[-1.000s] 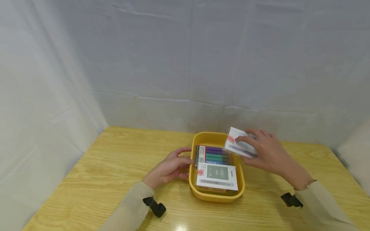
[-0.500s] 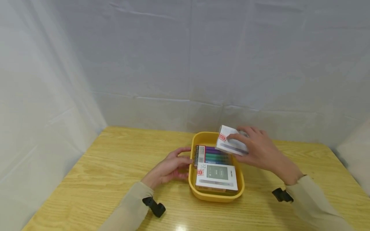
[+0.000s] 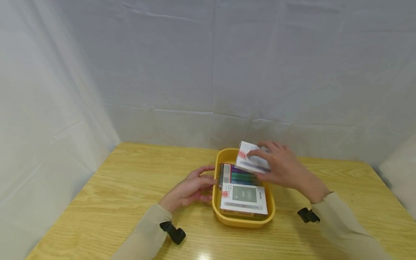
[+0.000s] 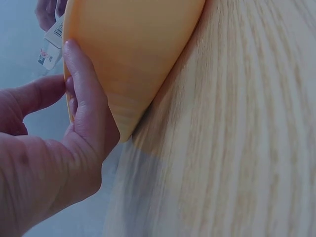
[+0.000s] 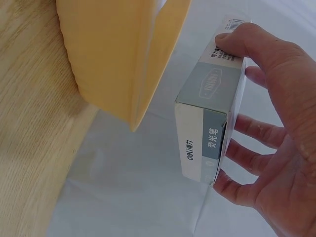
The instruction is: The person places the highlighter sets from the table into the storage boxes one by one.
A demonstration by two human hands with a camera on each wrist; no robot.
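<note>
A white and grey highlighter box (image 3: 249,161) is tilted in my right hand (image 3: 284,167), above the back part of a yellow basket (image 3: 243,223). In the right wrist view, the thumb lies on one face of the highlighter box (image 5: 207,94) and the fingers on the opposite side. My left hand (image 3: 190,188) holds the basket's left side, thumb at the rim and fingers along the outer wall (image 4: 128,49). Inside the basket lie a white pen box (image 3: 243,198) at the front and a clear pack of purple, green and blue markers (image 3: 242,177) behind it.
The basket stands on a wooden table (image 3: 146,173). A white sheet (image 3: 169,72) hangs behind the table, and more sheeting runs along both sides. Black straps (image 3: 173,233) are on both wrists.
My right hand has moved left with the highlighter box, from the basket's right rim to over its back part. The left hand and the basket have stayed in place.
</note>
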